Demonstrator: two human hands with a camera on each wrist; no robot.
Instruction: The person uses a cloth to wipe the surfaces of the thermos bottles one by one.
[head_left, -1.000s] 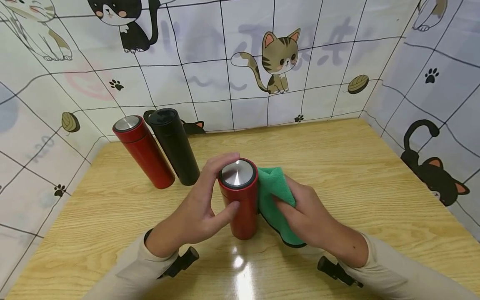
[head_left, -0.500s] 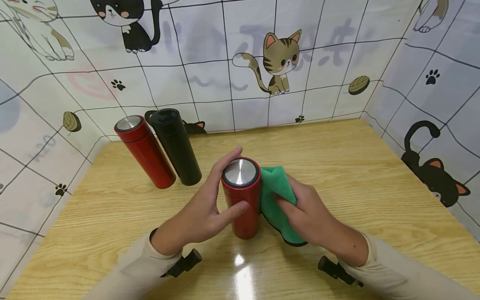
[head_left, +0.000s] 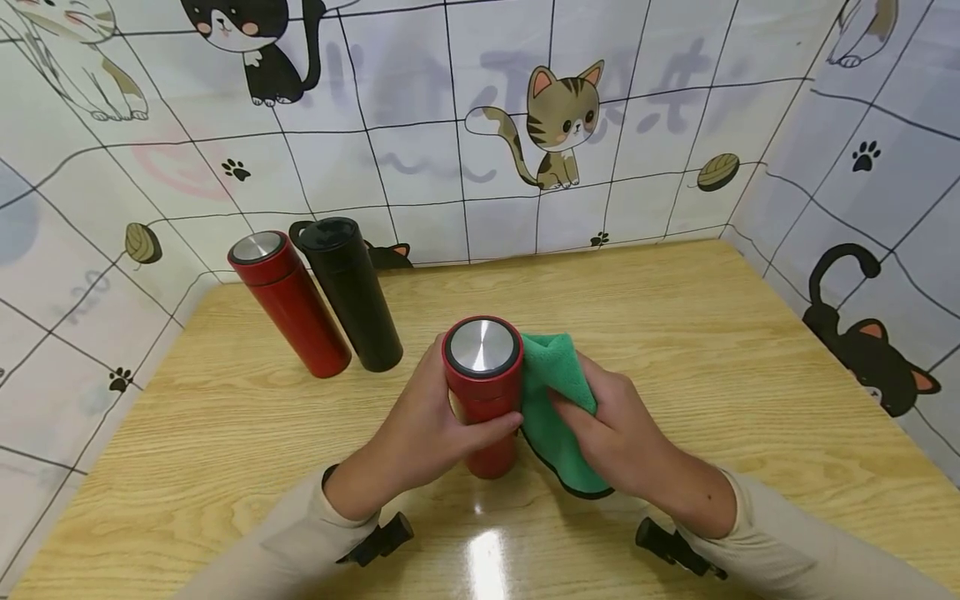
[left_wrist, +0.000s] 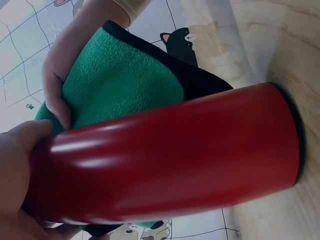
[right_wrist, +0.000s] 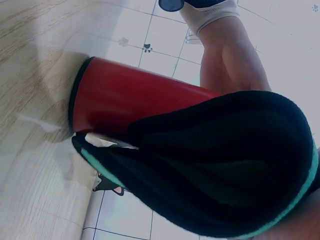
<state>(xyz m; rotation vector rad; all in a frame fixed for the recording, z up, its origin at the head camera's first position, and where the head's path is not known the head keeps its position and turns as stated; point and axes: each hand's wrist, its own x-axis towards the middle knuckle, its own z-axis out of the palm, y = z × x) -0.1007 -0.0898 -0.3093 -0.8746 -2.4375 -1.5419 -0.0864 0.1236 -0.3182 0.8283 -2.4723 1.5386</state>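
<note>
A red thermos flask (head_left: 491, 400) with a brushed metal lid top stands upright near the middle of the table. Around its left side curls my left hand (head_left: 420, 429), thumb across the front of the body; the fingers behind are mostly hidden in the head view. My right hand (head_left: 618, 429) grips a green cloth (head_left: 551, 417) with dark edging and presses it to the flask's right side. In the left wrist view the cloth (left_wrist: 122, 80) lies along the flask body (left_wrist: 175, 155). From the right wrist, the folded cloth (right_wrist: 225, 160) covers the flask's upper part.
Toward the back left stand another red flask (head_left: 292, 308) and a black flask (head_left: 356, 300) with a loop on its lid, side by side. The wooden table (head_left: 637, 308) is bordered by a cat-patterned backdrop (head_left: 420, 158) at the back and sides.
My left hand has shifted: its fingers have left the lid's rim and slid lower behind the flask, the thumb reaching further across. The flask moved slightly right. My right hand and cloth stay almost still.
</note>
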